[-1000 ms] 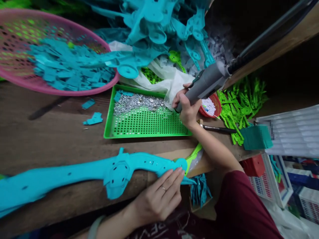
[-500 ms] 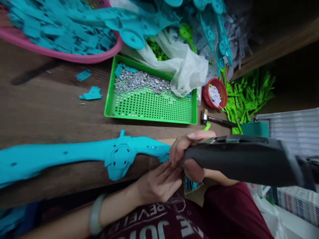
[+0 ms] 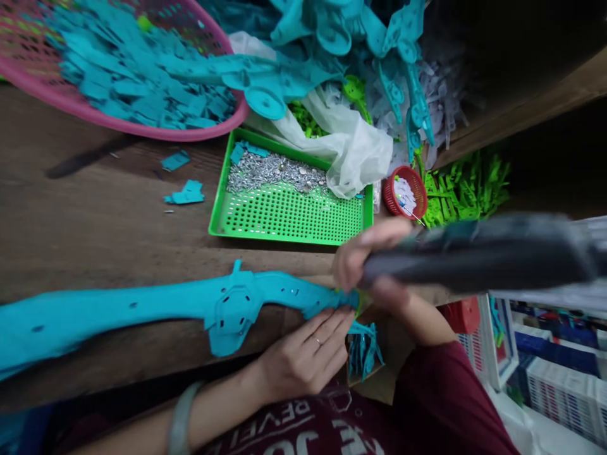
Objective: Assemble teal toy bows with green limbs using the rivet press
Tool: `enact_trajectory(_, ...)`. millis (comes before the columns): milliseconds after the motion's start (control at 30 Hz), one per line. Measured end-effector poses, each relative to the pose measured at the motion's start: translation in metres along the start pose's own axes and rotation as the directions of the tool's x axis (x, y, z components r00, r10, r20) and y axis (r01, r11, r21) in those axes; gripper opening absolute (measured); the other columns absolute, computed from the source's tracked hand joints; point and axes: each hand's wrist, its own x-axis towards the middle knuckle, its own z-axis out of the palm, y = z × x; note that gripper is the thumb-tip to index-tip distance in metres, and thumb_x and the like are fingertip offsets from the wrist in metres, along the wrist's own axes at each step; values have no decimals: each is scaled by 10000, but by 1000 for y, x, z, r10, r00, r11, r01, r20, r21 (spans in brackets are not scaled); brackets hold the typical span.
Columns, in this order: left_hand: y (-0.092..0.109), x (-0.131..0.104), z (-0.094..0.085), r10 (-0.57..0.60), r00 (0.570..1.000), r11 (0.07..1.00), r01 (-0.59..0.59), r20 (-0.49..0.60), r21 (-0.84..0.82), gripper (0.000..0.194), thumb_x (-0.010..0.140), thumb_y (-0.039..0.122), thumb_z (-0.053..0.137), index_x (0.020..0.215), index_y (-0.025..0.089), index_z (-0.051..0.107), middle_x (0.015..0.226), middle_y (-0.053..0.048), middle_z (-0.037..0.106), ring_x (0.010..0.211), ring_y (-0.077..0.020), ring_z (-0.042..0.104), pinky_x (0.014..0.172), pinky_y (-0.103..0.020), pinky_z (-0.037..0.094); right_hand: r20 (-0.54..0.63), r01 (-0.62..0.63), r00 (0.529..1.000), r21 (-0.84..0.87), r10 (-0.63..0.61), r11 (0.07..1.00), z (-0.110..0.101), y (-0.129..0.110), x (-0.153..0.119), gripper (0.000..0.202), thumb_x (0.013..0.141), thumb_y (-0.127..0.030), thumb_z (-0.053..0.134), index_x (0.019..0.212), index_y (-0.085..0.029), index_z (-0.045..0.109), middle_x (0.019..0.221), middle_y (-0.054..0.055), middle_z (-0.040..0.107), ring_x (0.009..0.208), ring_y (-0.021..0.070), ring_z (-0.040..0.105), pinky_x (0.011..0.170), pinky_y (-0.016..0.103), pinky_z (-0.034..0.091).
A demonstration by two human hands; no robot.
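Observation:
A long blue plastic toy-gun shell (image 3: 165,303) lies across the wooden bench, its left end running out of view. My left hand (image 3: 306,351) rests with straight fingers flat against the near side of the shell's right end; its thumb is hidden. My right hand (image 3: 367,259) is closed around the front of a dark electric screwdriver (image 3: 474,256), blurred by motion and held nearly level over that same end. The tool's tip is hidden behind the hand. A little yellow-green shows at the shell's end, its source unclear.
Beyond the shell sits a green perforated tray (image 3: 289,239) with small screws. A pink basket (image 3: 156,131) of blue parts stands back left; two loose blue pieces (image 3: 186,192) lie nearby. A small red basket (image 3: 389,196) and lime-green parts (image 3: 462,196) are at the right.
My left fingers have straightened and spread onto the shell, away from the right hand. The screwdriver has risen and turned slightly. The view has shifted, and the hammer is now out of sight.

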Motion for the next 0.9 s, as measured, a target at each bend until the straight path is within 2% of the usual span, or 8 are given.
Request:
enact_trajectory(100,4,3,3,3,997,1000,-4,-75,-16,367,913,73,597,1254,194,659,1484,-117,557,1397,-296,512,1172,-437,459,-123,230,968,97,-218,968,2,15,54,356,751,-552,725,911,-322,506,530,-146,475,392,64,486,413,184,471)
enact_trajectory(233,8,7,2,65,983,992,-45,-171,117,304,927,55,570,1195,150,676,1492,-134,536,1426,-286,469,1172,-419,462,-118,284,954,79,-274,955,0,47,90,343,807,-504,697,805,-274,442,584,-140,446,482,9,511,474,145,428)
enact_trajectory(333,7,13,-4,218,970,913,-166,-102,372,188,939,145,584,1077,141,710,1411,-134,634,1392,-274,526,1116,-377,513,-111,241,965,6,-239,971,-1,58,91,401,801,-599,688,825,-282,444,594,-116,441,533,46,539,486,188,439)
enact_trajectory(433,7,20,-11,272,960,799,-192,-58,570,169,952,209,572,965,120,715,1301,-146,709,1297,-274,619,1144,-396,474,-134,223,964,-53,-228,973,0,58,89,460,771,-668,679,944,-307,453,580,-107,433,440,104,476,440,265,459)
enact_trajectory(600,11,28,-18,242,969,773,-158,-56,615,207,974,161,502,1001,118,703,1259,-131,731,1231,-233,662,1214,-409,375,-117,278,953,-37,-281,960,1,58,91,449,807,-590,674,1028,-290,424,592,-116,423,406,93,440,419,244,383)
enact_trajectory(733,11,33,-22,150,989,716,-99,-14,691,319,976,116,471,1230,72,659,1325,-149,694,1260,-257,642,1162,-408,436,-127,265,952,-119,-280,957,0,68,93,477,827,-675,593,1036,-274,440,602,-111,403,432,89,465,473,247,415)
enact_trajectory(833,8,37,-25,177,984,667,-133,18,733,344,972,97,469,1261,23,641,1347,-190,671,1250,-295,649,1081,-415,512,-134,239,957,-144,-258,960,4,69,97,518,819,-714,572,1046,-263,457,608,-103,419,458,94,494,531,275,467)
enact_trajectory(900,6,39,-27,195,981,666,-149,22,731,339,968,71,467,1252,10,642,1321,-197,684,1232,-306,661,1020,-409,554,-162,242,951,-139,-263,960,5,55,95,538,808,-712,585,1079,-264,462,614,-99,431,463,98,500,538,283,476)
